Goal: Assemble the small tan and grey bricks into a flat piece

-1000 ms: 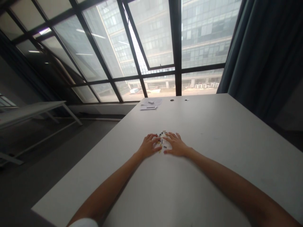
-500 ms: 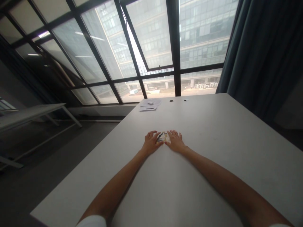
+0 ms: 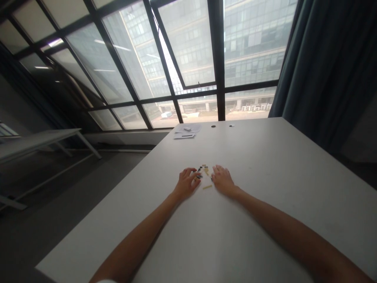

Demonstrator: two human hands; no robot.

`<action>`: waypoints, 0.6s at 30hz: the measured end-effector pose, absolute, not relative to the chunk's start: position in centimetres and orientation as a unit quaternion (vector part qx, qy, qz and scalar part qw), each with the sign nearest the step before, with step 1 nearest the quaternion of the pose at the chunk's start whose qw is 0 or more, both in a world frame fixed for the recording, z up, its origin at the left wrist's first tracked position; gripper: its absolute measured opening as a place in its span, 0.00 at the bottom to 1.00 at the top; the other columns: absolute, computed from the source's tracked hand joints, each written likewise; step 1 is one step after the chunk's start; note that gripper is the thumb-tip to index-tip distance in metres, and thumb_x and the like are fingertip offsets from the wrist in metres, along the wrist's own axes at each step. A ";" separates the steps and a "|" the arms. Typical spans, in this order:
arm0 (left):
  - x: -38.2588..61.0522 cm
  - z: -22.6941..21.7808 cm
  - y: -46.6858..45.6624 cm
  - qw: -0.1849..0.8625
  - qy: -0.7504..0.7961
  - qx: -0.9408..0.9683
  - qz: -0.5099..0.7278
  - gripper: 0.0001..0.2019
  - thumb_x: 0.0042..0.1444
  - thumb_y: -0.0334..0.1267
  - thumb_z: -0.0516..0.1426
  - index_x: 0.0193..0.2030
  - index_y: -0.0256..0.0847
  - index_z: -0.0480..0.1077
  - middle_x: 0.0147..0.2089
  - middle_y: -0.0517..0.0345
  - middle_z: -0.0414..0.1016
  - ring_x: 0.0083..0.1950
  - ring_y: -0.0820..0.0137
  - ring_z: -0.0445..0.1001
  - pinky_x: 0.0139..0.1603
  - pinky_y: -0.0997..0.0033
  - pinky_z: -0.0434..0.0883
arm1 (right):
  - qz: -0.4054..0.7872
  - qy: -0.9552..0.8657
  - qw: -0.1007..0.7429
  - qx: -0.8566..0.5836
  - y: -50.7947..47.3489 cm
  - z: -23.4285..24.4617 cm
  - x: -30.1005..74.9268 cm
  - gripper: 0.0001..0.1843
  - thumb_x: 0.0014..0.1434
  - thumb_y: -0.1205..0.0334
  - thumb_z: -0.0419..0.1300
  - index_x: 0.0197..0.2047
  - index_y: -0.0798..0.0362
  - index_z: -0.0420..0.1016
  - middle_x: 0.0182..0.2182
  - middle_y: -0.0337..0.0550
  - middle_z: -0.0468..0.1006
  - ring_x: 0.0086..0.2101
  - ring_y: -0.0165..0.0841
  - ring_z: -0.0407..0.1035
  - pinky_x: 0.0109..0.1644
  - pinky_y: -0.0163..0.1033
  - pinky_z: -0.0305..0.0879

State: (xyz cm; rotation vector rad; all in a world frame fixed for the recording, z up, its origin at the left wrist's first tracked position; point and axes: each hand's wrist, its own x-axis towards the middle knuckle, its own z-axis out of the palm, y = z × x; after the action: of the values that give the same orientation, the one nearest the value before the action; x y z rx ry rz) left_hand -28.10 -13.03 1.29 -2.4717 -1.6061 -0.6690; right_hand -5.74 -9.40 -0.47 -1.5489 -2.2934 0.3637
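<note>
Both my arms stretch out over a white table [image 3: 265, 188]. A small cluster of tiny dark and yellow pieces [image 3: 203, 171] lies between my hands. My left hand [image 3: 186, 182] rests on the table with its fingers curled, the fingertips touching the pieces on the left side of the cluster; what it grips, if anything, is too small to see. My right hand [image 3: 223, 180] lies flat with fingers stretched out, just right of the cluster. One thin yellow piece [image 3: 207, 187] lies apart on the table, nearer to me between the two hands.
Sheets of paper [image 3: 186, 131] with a small object on top lie at the table's far left edge, beside two dark round spots [image 3: 213, 126]. Large windows stand beyond the table, a dark curtain [image 3: 324, 70] hangs at the right, and another white table [image 3: 35, 141] stands at the left.
My hands have drawn apart from the cluster, which they had pressed together half a second ago. The small pieces now lie uncovered, and one yellow piece sits apart closer to me.
</note>
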 end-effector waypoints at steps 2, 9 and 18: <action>-28.3 1.3 -13.4 0.059 -0.532 -0.814 -0.226 0.15 0.66 0.46 0.53 0.56 0.50 0.73 0.60 0.52 0.69 0.64 0.59 0.62 0.65 0.53 0.60 | 0.144 -0.821 0.139 -0.534 -11.0 -1.0 -5.4 0.33 0.70 0.51 0.44 0.73 0.60 0.53 0.72 0.61 0.49 0.71 0.48 0.41 0.71 0.60 0.35; -29.2 1.8 -13.5 0.069 -0.557 -0.791 -0.242 0.16 0.68 0.47 0.51 0.56 0.48 0.73 0.58 0.50 0.71 0.62 0.60 0.64 0.64 0.53 0.62 | 0.205 -0.842 0.111 -0.487 -13.4 0.4 -9.1 0.43 0.69 0.41 0.42 0.75 0.63 0.44 0.73 0.62 0.41 0.72 0.48 0.33 0.71 0.65 0.26; -29.3 2.1 -16.3 0.031 -0.418 -0.902 -0.105 0.21 0.67 0.51 0.52 0.66 0.60 0.66 0.72 0.56 0.58 0.73 0.55 0.52 0.71 0.51 0.54 | 0.186 -0.873 0.111 -0.437 -12.8 1.2 -5.4 0.34 0.72 0.50 0.35 0.74 0.57 0.50 0.74 0.55 0.41 0.72 0.44 0.31 0.71 0.66 0.26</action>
State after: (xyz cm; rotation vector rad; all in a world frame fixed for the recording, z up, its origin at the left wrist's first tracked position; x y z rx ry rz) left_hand -29.25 -16.34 2.10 -2.7779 -1.2874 -0.3241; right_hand -5.43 -12.76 1.15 -1.2831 -2.5650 0.5471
